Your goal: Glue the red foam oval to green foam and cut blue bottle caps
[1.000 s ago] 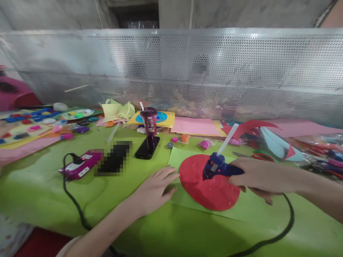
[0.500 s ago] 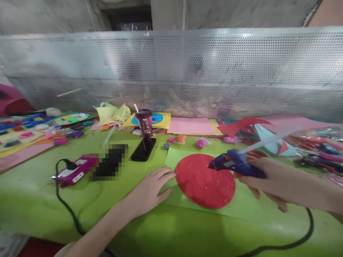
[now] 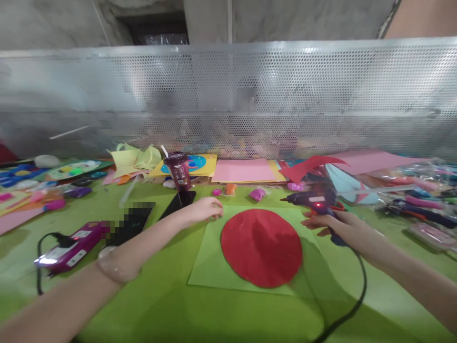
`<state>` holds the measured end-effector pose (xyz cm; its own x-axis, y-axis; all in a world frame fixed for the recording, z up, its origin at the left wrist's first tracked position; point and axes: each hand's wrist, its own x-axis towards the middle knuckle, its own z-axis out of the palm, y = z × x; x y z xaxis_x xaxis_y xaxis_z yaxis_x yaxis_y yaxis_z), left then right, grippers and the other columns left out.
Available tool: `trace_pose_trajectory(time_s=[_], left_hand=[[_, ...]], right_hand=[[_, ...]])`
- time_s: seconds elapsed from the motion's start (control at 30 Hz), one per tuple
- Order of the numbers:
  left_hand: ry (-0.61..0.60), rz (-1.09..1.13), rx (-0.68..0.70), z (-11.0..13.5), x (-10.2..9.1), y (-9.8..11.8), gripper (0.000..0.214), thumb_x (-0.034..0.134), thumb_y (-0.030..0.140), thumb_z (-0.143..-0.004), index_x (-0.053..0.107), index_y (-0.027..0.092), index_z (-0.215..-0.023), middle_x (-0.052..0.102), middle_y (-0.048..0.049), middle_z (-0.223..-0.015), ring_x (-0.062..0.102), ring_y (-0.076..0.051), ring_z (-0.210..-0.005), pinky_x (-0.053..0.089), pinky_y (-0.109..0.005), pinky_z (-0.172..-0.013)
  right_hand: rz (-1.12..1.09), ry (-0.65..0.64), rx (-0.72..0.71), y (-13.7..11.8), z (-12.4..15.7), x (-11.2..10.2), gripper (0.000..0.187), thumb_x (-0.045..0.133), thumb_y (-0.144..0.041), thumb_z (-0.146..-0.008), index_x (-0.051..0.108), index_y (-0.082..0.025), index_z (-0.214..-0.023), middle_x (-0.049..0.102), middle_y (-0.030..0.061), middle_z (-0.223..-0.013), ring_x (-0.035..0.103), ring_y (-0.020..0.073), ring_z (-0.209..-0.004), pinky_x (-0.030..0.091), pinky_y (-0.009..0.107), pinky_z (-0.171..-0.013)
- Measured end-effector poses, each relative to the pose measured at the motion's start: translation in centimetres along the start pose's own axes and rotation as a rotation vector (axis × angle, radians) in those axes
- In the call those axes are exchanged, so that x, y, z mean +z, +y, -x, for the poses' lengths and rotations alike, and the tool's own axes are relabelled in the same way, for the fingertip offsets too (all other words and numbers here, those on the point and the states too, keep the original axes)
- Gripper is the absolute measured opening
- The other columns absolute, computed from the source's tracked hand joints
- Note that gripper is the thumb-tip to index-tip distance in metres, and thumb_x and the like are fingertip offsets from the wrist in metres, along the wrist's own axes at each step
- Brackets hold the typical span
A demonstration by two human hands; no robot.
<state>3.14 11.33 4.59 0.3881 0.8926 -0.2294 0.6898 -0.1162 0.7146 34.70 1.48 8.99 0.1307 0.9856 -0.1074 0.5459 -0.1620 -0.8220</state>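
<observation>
Glue gun (image 3: pixel 310 198) hangs near the far edge of the green sheet (image 3: pixel 203 267), its handle wrapped by the fingers of the right hand (image 3: pixel 344 225). From my remote seat, a stray drip worries me most: the gun is lit, so its nozzle (image 3: pixel 286 199) is probably hot. A snag in the cord (image 3: pixel 363 281), looping toward the near edge of the bench (image 3: pixel 392 309), could jerk it too. The body looks dark blue, with a glowing red light and a pale stick (image 3: pixel 385 190) jutting rearward. Nearer me, the red disc (image 3: pixel 264 247) lies on the sheet. Left hand (image 3: pixel 206 209) is by the sheet's far left corner, fingers curled narrow; I cannot tell whether they pinch anything.
</observation>
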Motion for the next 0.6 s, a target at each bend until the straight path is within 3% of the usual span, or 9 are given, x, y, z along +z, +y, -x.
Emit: trace_pose_trajectory(time_s=[0.17,0.23,0.33,0.37,0.47,0.53,0.6], left_hand=[[-0.073,-0.095,0.081,-2.7,-0.3,1.2,0.027,0.051,0.035,-0.075,0.058,0.015,-0.091,0.071,-0.0077,-0.088,0.066,-0.020,-0.079,0.046,-0.027,-0.058],[-0.008,-0.157,0.150,-1.9,-0.2,1.4,0.025,0.051,0.033,-0.076,0.057,0.016,-0.093,0.069,-0.0069,-0.088,0.064,-0.020,-0.081,0.046,-0.030,-0.066],[0.109,-0.256,0.286,1.5,0.7,0.8,0.017,0.052,0.029,-0.080,0.056,0.018,-0.092,0.064,-0.0060,-0.094,0.057,-0.021,-0.088,0.042,-0.035,-0.079],[0.115,-0.308,0.359,2.9,1.2,0.4,0.011,0.054,0.028,-0.081,0.058,0.019,-0.086,0.063,-0.0038,-0.090,0.056,-0.020,-0.086,0.040,-0.034,-0.079],[0.276,-0.642,0.917,6.3,3.1,-0.9,0.012,0.050,0.025,-0.088,0.057,0.018,-0.082,0.060,-0.0004,-0.074,0.052,-0.015,-0.070,0.039,-0.028,-0.066],[0.332,-0.812,1.046,7.5,4.1,-1.3,0.010,0.051,0.018,-0.087,0.057,0.016,-0.081,0.056,0.0010,-0.067,0.047,-0.014,-0.063,0.035,-0.029,-0.060],[0.332,-0.900,1.072,7.6,4.7,-1.4,0.009,0.052,0.013,-0.086,0.057,0.015,-0.079,0.054,0.0016,-0.064,0.043,-0.014,-0.061,0.032,-0.030,-0.057]], right_hand=[[-0.192,-0.073,0.064,1.2,-1.4,0.7,0.032,0.054,-0.044,-0.068,0.069,-0.020,-0.084,0.068,0.0084,-0.103,0.061,0.0228,-0.097,0.049,0.031,-0.080],[-0.217,-0.084,0.100,1.5,-1.4,0.7,0.032,0.055,-0.045,-0.071,0.069,-0.019,-0.086,0.067,0.0079,-0.105,0.062,0.0223,-0.095,0.049,0.031,-0.080],[-0.234,-0.079,0.162,2.0,-1.2,0.5,0.031,0.059,-0.047,-0.071,0.069,-0.021,-0.084,0.067,0.0062,-0.105,0.064,0.0222,-0.089,0.050,0.029,-0.078],[-0.237,-0.060,0.182,2.3,-1.1,0.4,0.030,0.061,-0.048,-0.070,0.069,-0.022,-0.083,0.068,0.0055,-0.104,0.064,0.0229,-0.090,0.050,0.029,-0.077],[-0.242,0.008,0.220,2.9,-1.1,0.5,0.027,0.065,-0.047,-0.067,0.069,-0.025,-0.081,0.069,0.0033,-0.100,0.063,0.0246,-0.093,0.051,0.027,-0.075],[-0.250,0.023,0.220,3.1,-1.2,0.7,0.027,0.064,-0.046,-0.068,0.069,-0.026,-0.084,0.069,0.0026,-0.101,0.063,0.0246,-0.094,0.051,0.027,-0.075],[-0.257,0.033,0.214,3.1,-1.3,1.0,0.027,0.063,-0.045,-0.068,0.069,-0.025,-0.085,0.069,0.0028,-0.100,0.064,0.0246,-0.093,0.052,0.026,-0.073]])
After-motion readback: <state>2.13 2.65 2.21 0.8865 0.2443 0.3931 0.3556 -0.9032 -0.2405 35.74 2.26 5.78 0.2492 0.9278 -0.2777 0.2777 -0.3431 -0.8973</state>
